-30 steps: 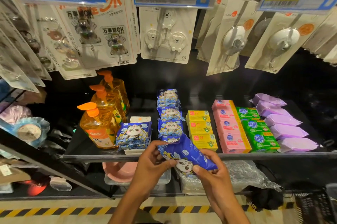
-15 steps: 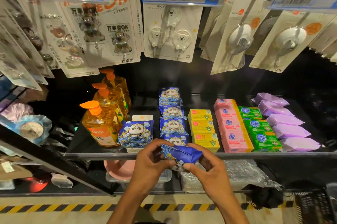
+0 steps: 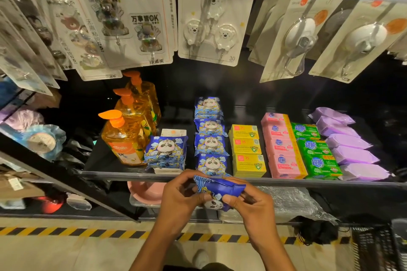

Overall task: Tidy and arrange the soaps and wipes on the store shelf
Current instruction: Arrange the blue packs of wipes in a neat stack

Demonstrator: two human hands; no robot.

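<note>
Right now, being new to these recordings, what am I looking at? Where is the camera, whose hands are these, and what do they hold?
No machine here: one camera, worn on a person's head, looks down at their bare hands before a store shelf. The left hand and right hand both pinch a blue panda pack, held just in front of the shelf's edge. On the shelf stand orange bottles, a row of panda packs, yellow boxes, pink soaps, green soaps and purple packs. Above hang hook cards.

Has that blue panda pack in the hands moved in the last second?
Yes. The blue panda pack, pinched by left hand and right hand, dropped slightly below the shelf edge, uncovering the front shelved pack.
</note>
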